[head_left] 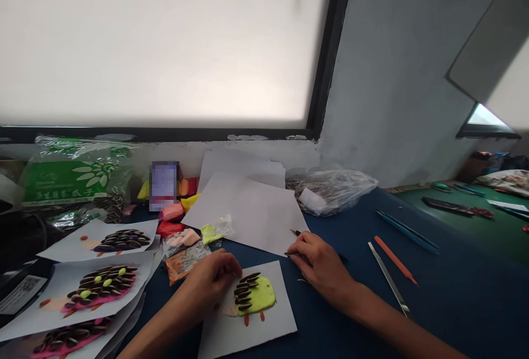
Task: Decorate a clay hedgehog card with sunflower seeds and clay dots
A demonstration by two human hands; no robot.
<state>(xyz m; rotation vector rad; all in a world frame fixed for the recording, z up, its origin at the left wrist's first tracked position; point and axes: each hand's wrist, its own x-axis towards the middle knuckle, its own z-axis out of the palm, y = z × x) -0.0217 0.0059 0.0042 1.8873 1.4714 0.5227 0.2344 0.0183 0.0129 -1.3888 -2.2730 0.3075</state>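
My left hand (217,279) rests at the left edge of a white paper card (281,320), its fingers curled together; whatever they hold, if anything, is hidden. On the card lies a hedgehog figure with a yellow-green clay body (266,293), small brown clay feet (262,316) and several rows of dark sunflower seeds (244,295) on its left part. To the right of the card, my right hand (320,265) is closed, pinching a small dark sunflower seed (288,254) at the fingertips. A dark pointed tip (295,232) shows beside its knuckles, partly hidden.
Finished hedgehog cards (124,268) overlap at left, below a green seed bag (70,177). Clay packets (185,260) and white sheets (248,210) lie behind my hands. At right are a clear bag (339,188), blue tweezers (407,232), an orange tool (394,260) and a metal blade (386,273).
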